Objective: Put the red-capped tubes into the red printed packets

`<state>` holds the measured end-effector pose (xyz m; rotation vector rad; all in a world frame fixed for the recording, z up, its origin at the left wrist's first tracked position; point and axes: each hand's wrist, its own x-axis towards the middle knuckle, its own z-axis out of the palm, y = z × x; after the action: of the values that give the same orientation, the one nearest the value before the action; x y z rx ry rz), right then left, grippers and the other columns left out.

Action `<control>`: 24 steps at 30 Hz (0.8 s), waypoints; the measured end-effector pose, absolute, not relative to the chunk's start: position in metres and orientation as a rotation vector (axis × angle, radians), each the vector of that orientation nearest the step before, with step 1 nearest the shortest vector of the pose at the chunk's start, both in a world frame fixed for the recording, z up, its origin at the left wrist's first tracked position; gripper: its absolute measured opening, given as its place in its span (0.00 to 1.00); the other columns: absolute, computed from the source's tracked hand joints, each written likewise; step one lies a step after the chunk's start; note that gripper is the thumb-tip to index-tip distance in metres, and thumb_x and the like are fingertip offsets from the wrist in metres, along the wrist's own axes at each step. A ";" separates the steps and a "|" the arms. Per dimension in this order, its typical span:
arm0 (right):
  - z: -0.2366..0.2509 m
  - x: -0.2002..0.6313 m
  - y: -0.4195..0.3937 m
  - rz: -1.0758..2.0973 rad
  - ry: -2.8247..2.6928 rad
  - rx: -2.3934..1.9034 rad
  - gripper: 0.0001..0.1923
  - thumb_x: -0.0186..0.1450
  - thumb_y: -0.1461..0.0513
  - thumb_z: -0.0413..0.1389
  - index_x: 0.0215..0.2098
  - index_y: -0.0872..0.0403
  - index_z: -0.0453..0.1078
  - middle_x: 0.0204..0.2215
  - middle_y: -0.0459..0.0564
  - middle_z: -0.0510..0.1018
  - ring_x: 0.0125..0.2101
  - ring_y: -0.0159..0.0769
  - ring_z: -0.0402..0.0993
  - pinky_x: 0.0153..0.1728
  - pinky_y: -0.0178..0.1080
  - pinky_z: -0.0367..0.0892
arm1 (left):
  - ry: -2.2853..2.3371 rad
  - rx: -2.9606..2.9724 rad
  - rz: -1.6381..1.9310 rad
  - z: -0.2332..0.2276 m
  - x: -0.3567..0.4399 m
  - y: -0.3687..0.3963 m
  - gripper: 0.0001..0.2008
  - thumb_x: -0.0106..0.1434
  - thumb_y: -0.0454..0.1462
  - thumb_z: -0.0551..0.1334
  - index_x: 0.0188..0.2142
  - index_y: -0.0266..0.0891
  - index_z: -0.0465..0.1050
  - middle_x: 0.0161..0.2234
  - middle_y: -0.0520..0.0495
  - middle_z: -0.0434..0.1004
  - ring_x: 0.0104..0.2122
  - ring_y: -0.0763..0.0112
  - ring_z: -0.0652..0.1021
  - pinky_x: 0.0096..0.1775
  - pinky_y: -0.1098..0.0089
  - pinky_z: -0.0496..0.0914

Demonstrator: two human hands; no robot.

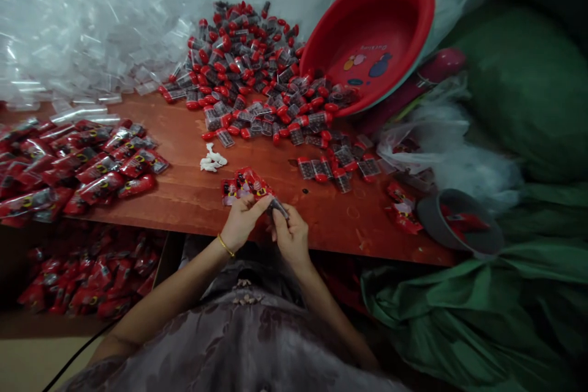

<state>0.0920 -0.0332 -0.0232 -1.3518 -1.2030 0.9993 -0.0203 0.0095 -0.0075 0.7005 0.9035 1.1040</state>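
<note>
In front of me, at the table edge, my left hand (242,220) is closed, its thumb pressing at the upper end of a small clear tube (278,207) with dark contents. My right hand (293,236) pinches the same tube from the other side. The tube's ends are partly hidden by my fingers. Red printed wrappers (248,181) lie just beyond my left hand, touching or close to its fingers; I cannot tell whether it also grips one. A little farther off sits a small white lumpy thing (212,159).
A heap of red-capped tubes (243,55) spills from a tipped red basin (386,18). Wrapped red packets (101,165) pile at left, with more in a box (160,257) below. Clear empty tubes (92,24) fill the back left. A grey bowl (429,214) stands at right.
</note>
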 end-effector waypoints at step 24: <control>-0.032 0.099 -0.027 1.162 -1.109 -1.248 0.15 0.63 0.50 0.51 0.34 0.53 0.65 0.22 0.41 0.70 0.16 0.23 0.59 0.17 0.29 0.58 | 0.894 0.666 1.238 -0.006 -0.012 0.011 0.19 0.48 0.50 0.68 0.22 0.36 0.69 0.18 0.56 0.66 0.18 0.82 0.65 0.21 0.78 0.62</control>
<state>0.0986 -0.0265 -0.0321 -1.2475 -1.1086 1.1624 -0.0119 0.0115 -0.0056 0.6658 0.8940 1.2377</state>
